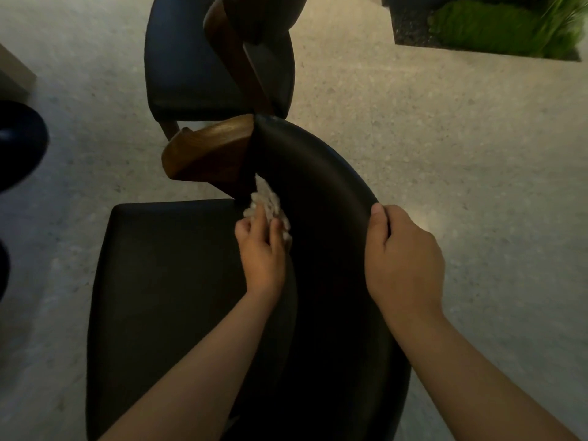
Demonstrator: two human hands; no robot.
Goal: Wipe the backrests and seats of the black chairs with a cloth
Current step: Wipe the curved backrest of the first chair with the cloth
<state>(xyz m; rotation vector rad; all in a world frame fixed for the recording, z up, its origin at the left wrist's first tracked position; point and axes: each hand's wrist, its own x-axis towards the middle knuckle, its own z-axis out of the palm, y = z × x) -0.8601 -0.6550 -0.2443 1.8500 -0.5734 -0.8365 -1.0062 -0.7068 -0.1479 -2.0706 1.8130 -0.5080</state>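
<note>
A black chair stands right below me, its curved black backrest (318, 192) arching from the wooden armrest (210, 154) toward me. Its black seat (165, 275) lies to the left. My left hand (262, 253) grips a crumpled whitish cloth (270, 203) and presses it against the inner face of the backrest, near the armrest joint. My right hand (404, 262) grips the top edge of the backrest, thumb on the inner side, fingers curled over the outer side. A second black chair (191, 65) with wooden arms stands farther off.
Pale speckled floor surrounds both chairs. A planter with green moss (496, 27) sits at the top right. A dark round object (19, 144) lies at the left edge, and a beige corner of furniture (12, 71) is above it.
</note>
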